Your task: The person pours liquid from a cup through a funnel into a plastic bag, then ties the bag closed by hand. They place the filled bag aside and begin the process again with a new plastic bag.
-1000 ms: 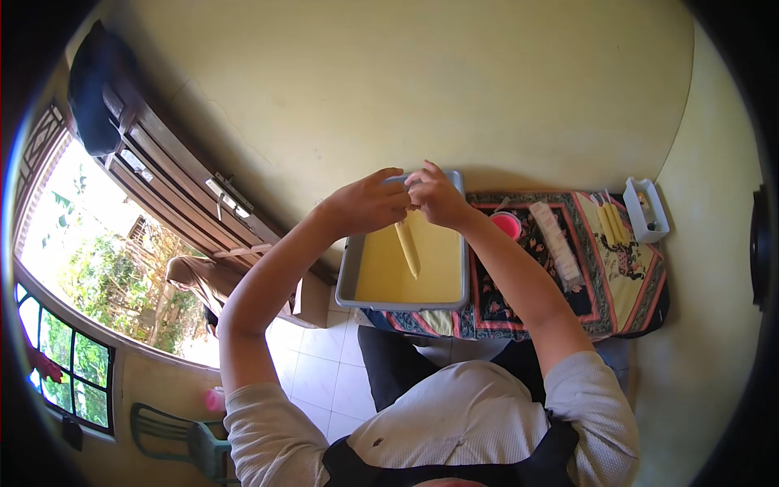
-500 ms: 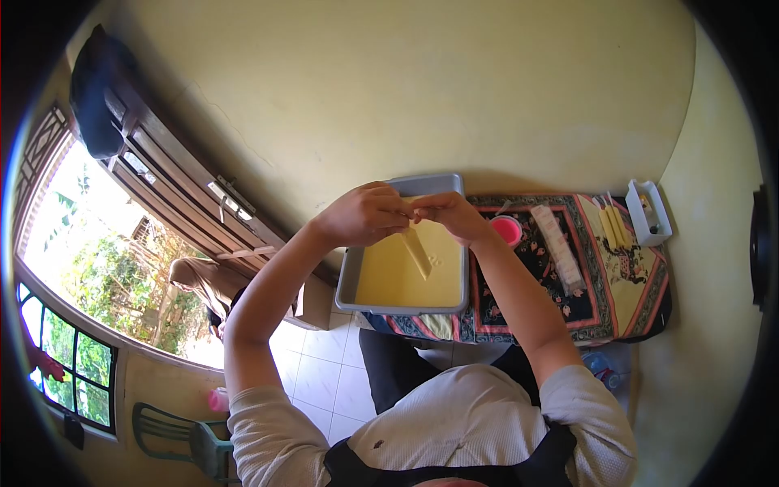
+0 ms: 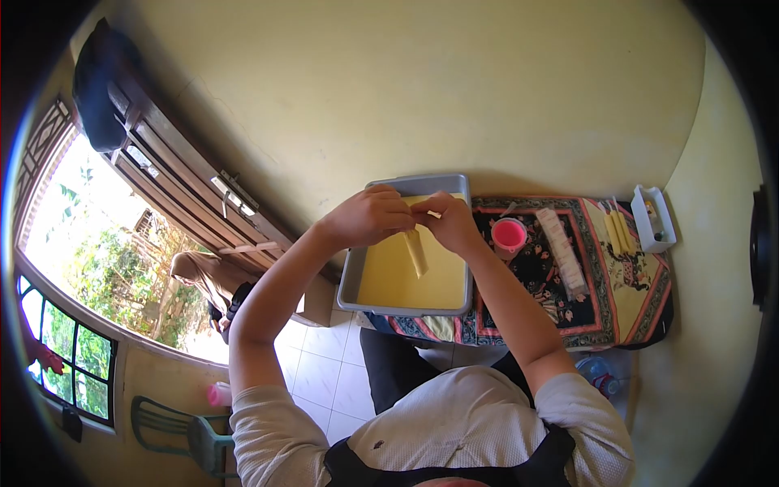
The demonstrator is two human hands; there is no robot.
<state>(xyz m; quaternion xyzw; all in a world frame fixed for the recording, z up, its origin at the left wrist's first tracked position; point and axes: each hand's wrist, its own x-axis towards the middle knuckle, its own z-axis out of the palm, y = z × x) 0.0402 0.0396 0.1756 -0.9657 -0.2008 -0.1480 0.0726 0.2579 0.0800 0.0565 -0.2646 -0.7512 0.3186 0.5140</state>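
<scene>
A slim clear plastic bag filled with yellow liquid (image 3: 416,258) hangs tilted from my fingers. My left hand (image 3: 369,217) is closed on its upper end. My right hand (image 3: 446,221) pinches the top of the same bag, close against the left fingertips; the bag's mouth is mostly hidden by the fingers. Below both hands is a grey rectangular tub (image 3: 349,284) holding pale yellow liquid (image 3: 389,280), and the bag's lower end hangs over that liquid.
On the patterned cloth (image 3: 600,316) to the right stand a pink cup (image 3: 509,234), a long pack of plastic bags (image 3: 561,252), several filled yellow bags (image 3: 619,231) and a white basket (image 3: 654,219). A person (image 3: 203,280) is by the open door (image 3: 195,174). A green chair (image 3: 199,438) stands lower left.
My right fingers have shifted at the bag's top, and the bag hangs a little more upright. Bubbles seen on the liquid beside the bag no longer show. The view has shifted slightly.
</scene>
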